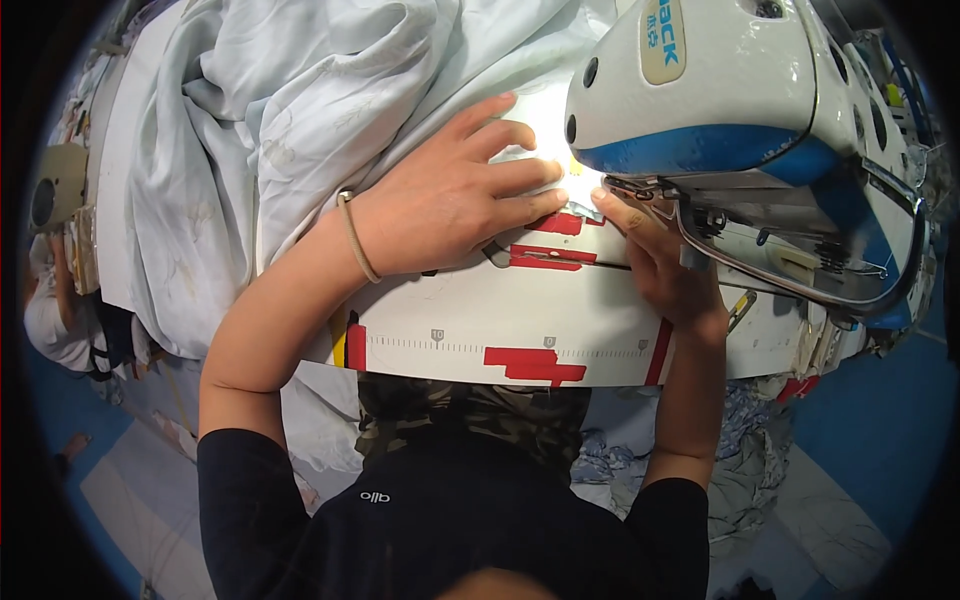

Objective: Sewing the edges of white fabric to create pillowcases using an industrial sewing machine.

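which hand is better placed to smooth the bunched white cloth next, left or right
Probably the left hand: it is spread palm-down right beside the bunched white cloth, while the right hand is farther off, close to the sewing machine.

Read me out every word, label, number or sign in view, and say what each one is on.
I'll place each text, but not copy its wording.
Beige plate on the white-and-blue sewing machine: large blue lettering.
Tick scale along the white table's near edge: small grey number markers, the rightmost too small to read surely.
Dark shirt: small pale lettering, upside down in this view.
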Available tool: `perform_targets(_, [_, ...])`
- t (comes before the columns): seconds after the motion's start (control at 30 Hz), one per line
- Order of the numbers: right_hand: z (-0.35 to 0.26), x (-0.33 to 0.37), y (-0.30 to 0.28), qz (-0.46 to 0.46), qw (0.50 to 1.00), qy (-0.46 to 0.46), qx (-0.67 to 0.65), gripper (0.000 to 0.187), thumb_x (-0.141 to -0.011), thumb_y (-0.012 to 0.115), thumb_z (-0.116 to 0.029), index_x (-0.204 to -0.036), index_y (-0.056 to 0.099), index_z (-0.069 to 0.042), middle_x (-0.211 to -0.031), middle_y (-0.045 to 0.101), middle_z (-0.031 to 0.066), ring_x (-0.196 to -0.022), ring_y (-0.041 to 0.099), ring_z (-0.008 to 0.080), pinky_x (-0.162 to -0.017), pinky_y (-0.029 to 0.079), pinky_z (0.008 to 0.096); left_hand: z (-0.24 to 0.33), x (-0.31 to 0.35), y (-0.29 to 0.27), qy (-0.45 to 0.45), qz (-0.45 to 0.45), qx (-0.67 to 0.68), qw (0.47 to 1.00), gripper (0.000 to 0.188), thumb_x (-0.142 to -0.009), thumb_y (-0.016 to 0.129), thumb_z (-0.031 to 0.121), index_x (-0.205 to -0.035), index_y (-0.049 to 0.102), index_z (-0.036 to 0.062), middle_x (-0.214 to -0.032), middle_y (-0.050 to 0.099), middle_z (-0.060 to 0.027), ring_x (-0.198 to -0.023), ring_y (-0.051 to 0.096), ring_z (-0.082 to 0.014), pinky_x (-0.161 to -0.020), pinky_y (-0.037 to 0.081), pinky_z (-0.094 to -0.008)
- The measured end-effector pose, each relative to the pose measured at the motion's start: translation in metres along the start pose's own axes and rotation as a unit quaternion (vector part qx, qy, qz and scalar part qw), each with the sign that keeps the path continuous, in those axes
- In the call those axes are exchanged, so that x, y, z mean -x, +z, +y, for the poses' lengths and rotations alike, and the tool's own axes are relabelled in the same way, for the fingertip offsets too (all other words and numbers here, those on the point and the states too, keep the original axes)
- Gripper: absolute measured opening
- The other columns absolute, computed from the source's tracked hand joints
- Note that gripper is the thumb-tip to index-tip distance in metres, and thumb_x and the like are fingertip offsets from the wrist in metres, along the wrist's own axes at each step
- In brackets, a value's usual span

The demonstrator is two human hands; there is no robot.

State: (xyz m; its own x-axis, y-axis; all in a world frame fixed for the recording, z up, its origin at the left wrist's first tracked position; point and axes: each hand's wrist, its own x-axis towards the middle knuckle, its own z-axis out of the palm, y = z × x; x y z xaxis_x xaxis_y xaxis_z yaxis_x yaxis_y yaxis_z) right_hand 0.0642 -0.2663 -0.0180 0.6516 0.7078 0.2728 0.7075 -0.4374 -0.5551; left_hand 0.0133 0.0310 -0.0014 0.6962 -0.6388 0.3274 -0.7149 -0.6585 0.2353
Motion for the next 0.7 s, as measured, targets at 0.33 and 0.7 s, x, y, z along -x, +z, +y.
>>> perform_targets(0.33, [0.025, 0.011, 0.005, -0.026, 0.953, -0.081, 0.291, 0.045, -0.093, 0.059, 0.005, -0.131, 0.071, -0.016, -0.105, 0.073, 0.0127, -0.094, 0.072, 0.0255, -0.088, 0.057, 0.0393, -0.004, -0.006, 0.004, -0.016, 0.019, -0.011, 1.000, 0.058, -0.075, 0.077, 0.009, -0.131, 0.068, 0.0159, -0.119, 0.062, -0.0005, -0.121, 0.054, -0.0268, -0.121, 0.032, -0.0572])
perform_targets(0.7, [-0.002, -0.003, 0.003, -0.020, 0.977, -0.038, 0.209, 0.046, -0.092, 0.060, 0.005, -0.133, 0.070, -0.016, -0.107, 0.074, 0.0117, -0.092, 0.074, 0.0260, -0.082, 0.060, 0.0372, -0.002, -0.001, 0.001, -0.026, 0.005, -0.022, 0.999, 0.047, -0.083, 0.069, 0.011, -0.130, 0.069, 0.0148, -0.130, 0.064, -0.0011, -0.128, 0.052, -0.0251, -0.123, 0.028, -0.0520])
